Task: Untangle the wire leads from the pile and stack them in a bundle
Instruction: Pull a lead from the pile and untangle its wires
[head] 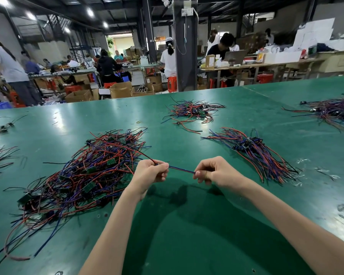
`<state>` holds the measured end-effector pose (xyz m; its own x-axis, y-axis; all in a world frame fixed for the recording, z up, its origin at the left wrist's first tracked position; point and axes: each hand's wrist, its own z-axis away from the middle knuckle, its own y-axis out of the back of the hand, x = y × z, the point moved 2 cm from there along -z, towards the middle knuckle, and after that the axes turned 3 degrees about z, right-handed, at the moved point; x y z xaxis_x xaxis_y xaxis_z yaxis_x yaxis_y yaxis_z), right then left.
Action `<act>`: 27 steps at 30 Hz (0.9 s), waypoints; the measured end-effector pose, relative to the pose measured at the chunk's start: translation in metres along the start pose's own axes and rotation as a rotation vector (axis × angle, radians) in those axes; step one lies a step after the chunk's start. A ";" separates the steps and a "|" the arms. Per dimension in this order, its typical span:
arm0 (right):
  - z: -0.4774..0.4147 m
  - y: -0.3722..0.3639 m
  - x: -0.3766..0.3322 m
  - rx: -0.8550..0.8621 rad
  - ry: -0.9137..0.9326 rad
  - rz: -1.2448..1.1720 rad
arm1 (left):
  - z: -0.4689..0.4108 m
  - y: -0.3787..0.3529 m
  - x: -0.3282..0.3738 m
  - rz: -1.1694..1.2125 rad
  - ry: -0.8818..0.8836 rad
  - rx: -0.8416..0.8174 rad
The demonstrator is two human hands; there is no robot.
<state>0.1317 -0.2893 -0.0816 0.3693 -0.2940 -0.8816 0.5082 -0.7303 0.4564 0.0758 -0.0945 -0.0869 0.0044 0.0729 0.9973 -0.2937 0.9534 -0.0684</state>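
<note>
Red-and-blue thin wire lead is stretching taut left-to-right, left grip and right grip each pinching it.

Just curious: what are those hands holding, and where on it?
A wire lead, stretched between both hands: the right hand pinches one end, the left hand pinches farther along, toward the pile.

One wide-angle head-worn view looks forward and down across the green worktop; left grip and right grip close, lower centre, hall beyond
</note>
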 end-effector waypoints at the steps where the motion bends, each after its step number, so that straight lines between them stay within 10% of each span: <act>1: 0.001 -0.003 -0.003 -0.022 0.030 -0.031 | 0.000 0.000 0.000 0.006 -0.003 0.012; 27: -0.005 0.010 0.009 -0.105 0.055 -0.049 | -0.006 0.014 0.003 0.105 0.053 0.082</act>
<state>0.1439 -0.2960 -0.0841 0.3828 -0.2235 -0.8964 0.6040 -0.6736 0.4259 0.0778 -0.0788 -0.0848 0.0193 0.1886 0.9819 -0.3720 0.9129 -0.1681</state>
